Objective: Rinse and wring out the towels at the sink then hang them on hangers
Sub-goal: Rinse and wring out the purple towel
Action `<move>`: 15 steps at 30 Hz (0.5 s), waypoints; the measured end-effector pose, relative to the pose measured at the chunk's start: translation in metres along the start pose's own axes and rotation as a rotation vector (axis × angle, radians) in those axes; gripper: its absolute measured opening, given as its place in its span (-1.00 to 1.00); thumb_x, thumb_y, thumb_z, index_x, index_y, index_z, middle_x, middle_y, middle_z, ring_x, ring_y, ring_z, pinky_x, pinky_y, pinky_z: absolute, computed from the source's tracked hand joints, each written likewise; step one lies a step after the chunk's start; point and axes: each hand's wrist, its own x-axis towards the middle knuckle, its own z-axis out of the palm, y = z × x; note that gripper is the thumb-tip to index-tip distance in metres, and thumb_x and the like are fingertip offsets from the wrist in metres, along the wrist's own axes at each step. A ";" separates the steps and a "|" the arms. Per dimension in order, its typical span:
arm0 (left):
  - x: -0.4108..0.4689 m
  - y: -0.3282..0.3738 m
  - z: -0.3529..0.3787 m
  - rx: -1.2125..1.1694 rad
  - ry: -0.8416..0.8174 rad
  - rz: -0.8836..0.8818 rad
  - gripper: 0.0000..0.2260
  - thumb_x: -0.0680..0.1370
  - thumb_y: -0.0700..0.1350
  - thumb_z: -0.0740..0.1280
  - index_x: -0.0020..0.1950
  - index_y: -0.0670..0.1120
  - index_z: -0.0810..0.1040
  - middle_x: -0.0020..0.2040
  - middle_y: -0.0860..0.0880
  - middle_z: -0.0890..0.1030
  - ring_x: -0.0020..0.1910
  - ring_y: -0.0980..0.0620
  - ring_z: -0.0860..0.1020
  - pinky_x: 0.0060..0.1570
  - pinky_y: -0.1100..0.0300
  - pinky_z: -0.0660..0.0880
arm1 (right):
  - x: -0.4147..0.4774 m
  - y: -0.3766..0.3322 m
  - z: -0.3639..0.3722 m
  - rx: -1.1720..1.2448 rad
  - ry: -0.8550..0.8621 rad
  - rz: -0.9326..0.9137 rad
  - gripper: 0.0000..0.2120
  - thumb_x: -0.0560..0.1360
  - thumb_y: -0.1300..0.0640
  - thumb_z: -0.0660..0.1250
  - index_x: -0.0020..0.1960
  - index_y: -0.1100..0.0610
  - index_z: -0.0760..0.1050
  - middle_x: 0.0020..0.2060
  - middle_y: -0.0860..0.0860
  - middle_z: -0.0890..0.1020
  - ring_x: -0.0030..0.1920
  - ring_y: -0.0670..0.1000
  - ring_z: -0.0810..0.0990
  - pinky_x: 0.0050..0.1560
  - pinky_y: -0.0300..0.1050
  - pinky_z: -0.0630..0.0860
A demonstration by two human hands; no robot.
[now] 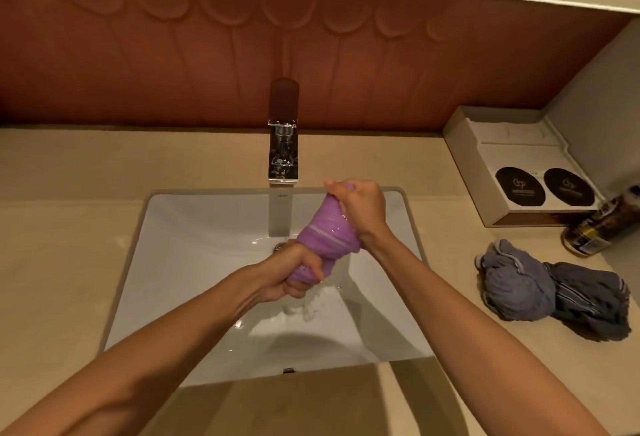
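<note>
A wet purple towel (323,234), twisted into a thick roll, is held over the white sink (194,262). My left hand (294,274) grips its lower end, and water drips from there into the basin. My right hand (363,208) grips the upper end near the chrome tap (283,151). A grey towel (554,292), twisted and bunched, lies on the beige counter to the right of the sink. No hangers are in view.
A white tray (519,165) with two round black coasters stands at the back right against the wall. A dark bottle (602,224) lies beside it, just behind the grey towel. A brown tiled wall and a mirror's lower edge rise behind the tap.
</note>
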 end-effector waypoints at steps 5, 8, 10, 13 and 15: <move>0.015 0.008 -0.006 -0.305 -0.230 -0.046 -0.82 0.11 -0.27 0.30 -0.46 -0.13 0.30 -0.61 0.03 0.27 -0.74 0.21 0.17 -0.69 0.50 0.10 | 0.014 0.016 -0.003 0.703 -0.050 0.373 -0.68 0.47 0.16 0.35 -0.44 0.10 0.39 -0.52 -0.06 0.36 -0.54 -0.09 0.39 -0.44 -0.27 0.38; 0.018 0.007 -0.008 -0.182 -0.206 -0.079 -0.77 0.25 -0.30 0.34 -0.45 -0.11 0.30 -0.60 0.03 0.28 -0.72 0.20 0.18 -0.70 0.47 0.09 | 0.014 0.039 0.000 0.707 0.009 0.568 -0.68 0.45 0.08 0.38 -0.42 0.10 0.37 -0.51 -0.03 0.36 -0.57 -0.06 0.43 -0.44 -0.22 0.43; 0.015 0.008 -0.010 -0.128 -0.141 -0.088 -0.79 0.42 -0.28 0.31 -0.35 -0.12 0.33 -0.55 0.00 0.37 -0.69 0.19 0.21 -0.70 0.42 0.11 | 0.015 0.052 0.001 0.587 -0.011 0.660 -0.75 0.45 0.04 0.37 -0.31 0.15 0.44 -0.45 0.04 0.45 -0.48 0.01 0.50 -0.40 -0.18 0.46; 0.003 0.020 -0.018 -0.177 -0.008 -0.057 -0.90 0.47 -0.36 0.23 -0.10 -0.19 0.40 -0.29 -0.18 0.59 -0.61 0.12 0.45 -0.63 0.36 0.40 | 0.011 0.065 -0.003 0.483 -0.059 0.777 -0.74 0.52 0.04 0.25 -0.05 0.24 0.52 -0.27 0.16 0.60 -0.32 0.11 0.59 -0.32 -0.17 0.50; -0.004 0.023 -0.024 -0.181 0.097 -0.013 -0.72 0.46 -0.47 0.22 0.08 -0.17 0.37 -0.13 -0.25 0.58 -0.41 0.00 0.63 -0.35 0.21 0.61 | 0.007 0.072 -0.010 0.457 -0.101 0.841 -0.70 0.58 0.11 0.11 -0.10 0.28 0.51 -0.41 0.14 0.63 -0.44 0.08 0.61 -0.47 -0.28 0.47</move>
